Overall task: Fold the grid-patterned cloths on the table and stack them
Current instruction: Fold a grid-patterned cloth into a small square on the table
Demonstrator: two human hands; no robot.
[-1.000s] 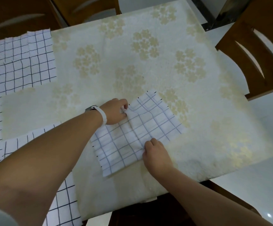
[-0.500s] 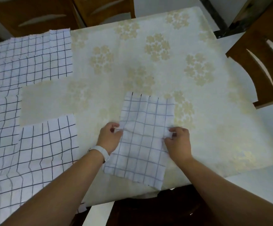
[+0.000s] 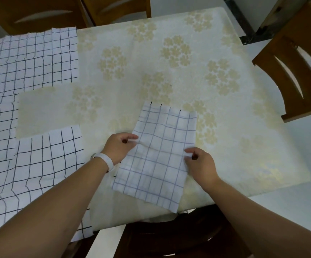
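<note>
— Hands?
— Both pinching: left hand (image 3: 121,147) on the left edge of the folded grid cloth (image 3: 156,161), right hand (image 3: 200,162) on the right edge. It's flat by the counter (image 3: 234,138) front edge.
— Step?
— Prob. halving again; next, bring near end to far end, match corners.
— Room?
— Bare ahead & right; unfolded cloths (image 3: 30,58) crowd the left.

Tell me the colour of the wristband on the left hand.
The wristband is white; head view.

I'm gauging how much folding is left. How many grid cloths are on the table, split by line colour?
Blue-lined cloth: 1, pinched at its sides by the left hand and right hand.
Black-lined cloths: at least 3; they overlap, so the exact count is unclear.
Total: at least 4.
</note>
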